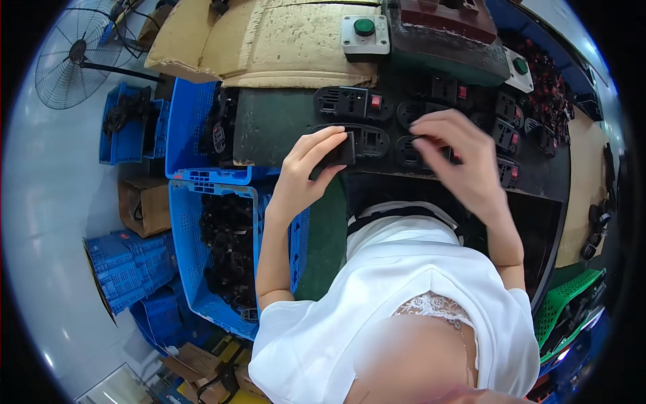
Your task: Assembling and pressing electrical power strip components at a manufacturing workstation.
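My left hand [311,161] is closed in a pinch on a small black rectangular plastic part [347,149], held upright at the near edge of the dark bench. Just behind that part lies a black oval panel [372,141] with a square opening. My right hand [464,158], slightly blurred, hovers with thumb and curved fingers apart above another black panel [408,149], partly hidden by the hand. Nothing shows between its fingers. Farther back rests a black oval socket panel [351,102] with a red switch.
Several more switch panels [506,135] lie at the right. Two green push-button boxes [364,28] [519,65] flank a dark machine base [447,57]. Cardboard [289,47] covers the bench's far left. A blue crate [185,252] of black parts stands left; a green crate [557,310] sits low right.
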`<state>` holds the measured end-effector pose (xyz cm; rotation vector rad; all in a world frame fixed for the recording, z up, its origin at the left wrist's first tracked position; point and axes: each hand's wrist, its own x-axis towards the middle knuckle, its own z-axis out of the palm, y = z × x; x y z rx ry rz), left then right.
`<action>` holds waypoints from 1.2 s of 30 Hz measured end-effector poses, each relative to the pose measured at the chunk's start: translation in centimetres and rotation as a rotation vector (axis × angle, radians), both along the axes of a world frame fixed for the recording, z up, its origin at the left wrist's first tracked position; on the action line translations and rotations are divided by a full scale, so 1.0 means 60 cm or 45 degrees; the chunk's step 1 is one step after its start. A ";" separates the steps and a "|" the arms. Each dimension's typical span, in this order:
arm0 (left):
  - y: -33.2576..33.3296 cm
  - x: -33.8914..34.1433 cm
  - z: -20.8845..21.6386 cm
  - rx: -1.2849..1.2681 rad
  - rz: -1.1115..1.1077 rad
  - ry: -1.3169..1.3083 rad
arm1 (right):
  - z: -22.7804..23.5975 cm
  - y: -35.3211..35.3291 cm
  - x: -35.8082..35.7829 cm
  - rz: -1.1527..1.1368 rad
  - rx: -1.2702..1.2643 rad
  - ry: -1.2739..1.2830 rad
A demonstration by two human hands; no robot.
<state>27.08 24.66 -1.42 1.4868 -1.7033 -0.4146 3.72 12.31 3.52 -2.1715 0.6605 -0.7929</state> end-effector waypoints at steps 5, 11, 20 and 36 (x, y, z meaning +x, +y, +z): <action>-0.008 -0.011 0.006 -0.025 0.027 -0.052 | -0.023 0.028 0.055 0.130 0.062 0.096; -0.024 0.001 0.005 0.068 -0.043 -0.034 | -0.041 0.019 0.077 0.162 -0.081 0.289; -0.030 0.010 0.015 -0.023 -0.127 -0.190 | -0.052 0.019 0.076 0.103 -0.089 0.246; -0.026 0.015 -0.005 0.076 -0.164 0.029 | -0.044 0.013 0.077 0.133 0.009 0.215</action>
